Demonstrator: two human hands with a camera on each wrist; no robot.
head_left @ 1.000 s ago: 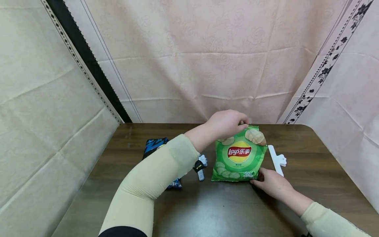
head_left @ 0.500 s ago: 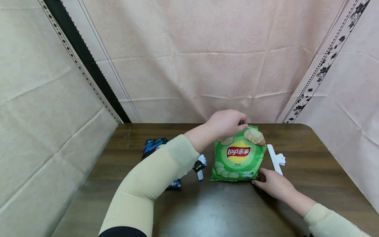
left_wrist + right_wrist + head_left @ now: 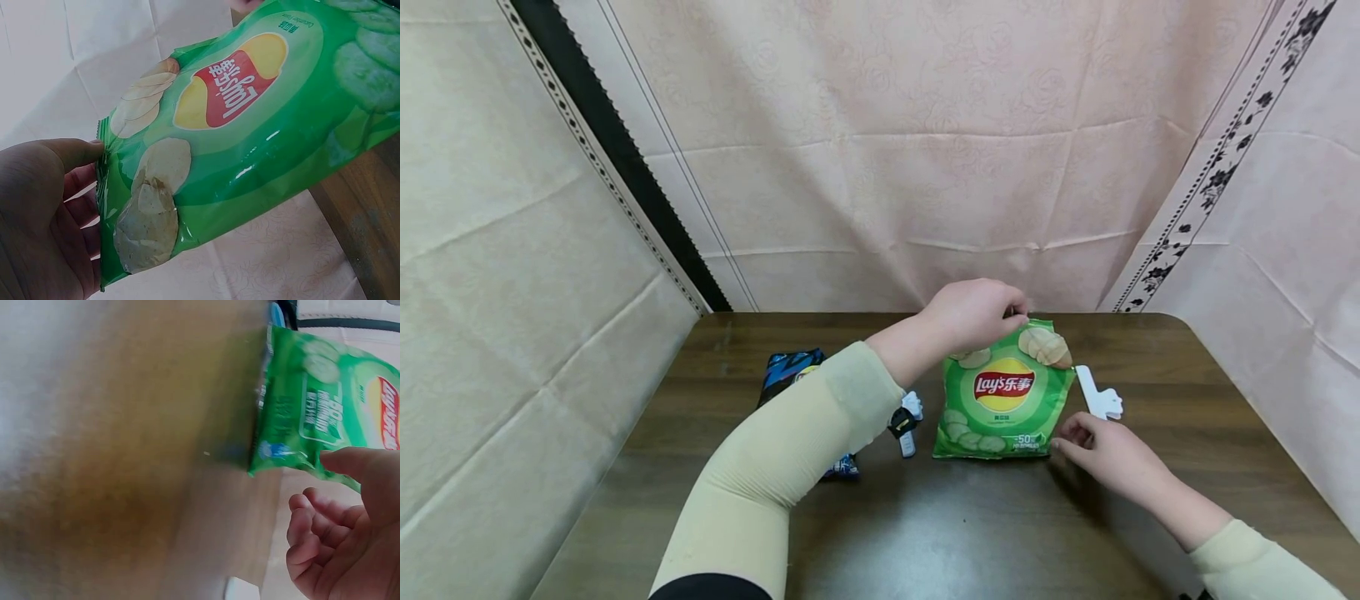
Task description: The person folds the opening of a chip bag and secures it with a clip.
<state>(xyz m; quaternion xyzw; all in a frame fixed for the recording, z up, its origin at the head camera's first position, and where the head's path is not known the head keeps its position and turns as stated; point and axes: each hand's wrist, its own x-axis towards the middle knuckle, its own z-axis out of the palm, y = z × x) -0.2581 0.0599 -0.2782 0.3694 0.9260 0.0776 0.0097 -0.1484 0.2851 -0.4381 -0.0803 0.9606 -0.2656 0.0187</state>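
Note:
A green Lay's chip bag is held upright on the table, its printed front toward me. My left hand pinches its top edge; in the left wrist view the thumb of the left hand presses on the sealed rim of the bag. Beside the bag's lower right corner is my right hand, thumb and fingers apart. From the right wrist view, nothing sits between the right hand's thumb and loosely bent fingers, and the thumb tip overlaps the bag's edge.
Just right of the bag lies a white clip with a shaped end. A similar clip is partly covered by my left forearm. A blue and black bag lies behind that arm on the wooden table. Pale cloth hangs around the table.
My right hand has let go of the bag's lower right corner and moved slightly away to the right. The left hand and the bag have stayed in place.

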